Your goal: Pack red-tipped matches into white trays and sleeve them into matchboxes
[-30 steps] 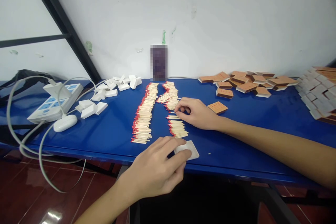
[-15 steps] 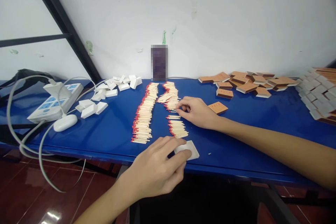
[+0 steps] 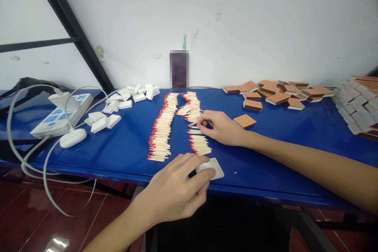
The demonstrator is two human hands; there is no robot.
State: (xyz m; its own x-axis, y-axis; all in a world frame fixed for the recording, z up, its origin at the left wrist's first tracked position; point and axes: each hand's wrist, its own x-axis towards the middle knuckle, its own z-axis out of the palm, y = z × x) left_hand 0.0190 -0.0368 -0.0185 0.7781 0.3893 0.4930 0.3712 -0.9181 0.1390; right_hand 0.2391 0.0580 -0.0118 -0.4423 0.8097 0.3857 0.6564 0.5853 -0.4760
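Observation:
My left hand (image 3: 180, 189) holds a small white matchbox tray (image 3: 217, 168) on the blue table, thumb and fingers over its left part. My right hand (image 3: 220, 126) is closed in a pinch at the right row of matches (image 3: 200, 145), with the end of a slanted match (image 3: 192, 126) at its fingertips. The fingers partly hide the row there. To the left runs a longer row of red-headed matches (image 3: 161, 128), heads pointing left. A few matches lie crosswise in the upper right row.
White trays (image 3: 125, 104) are scattered at the back left, near a power strip (image 3: 63, 116) with looping cables. Brown matchbox sleeves (image 3: 274, 98) are heaped at the back right, one sleeve (image 3: 244, 121) lying nearer. Stacked boxes (image 3: 362, 104) stand far right. A pixelated dark rectangle (image 3: 179, 71) leans on the wall.
My right hand has shifted slightly down and left along the right row, and a slanted match shows at its fingertips. My left hand and the tray have stayed put.

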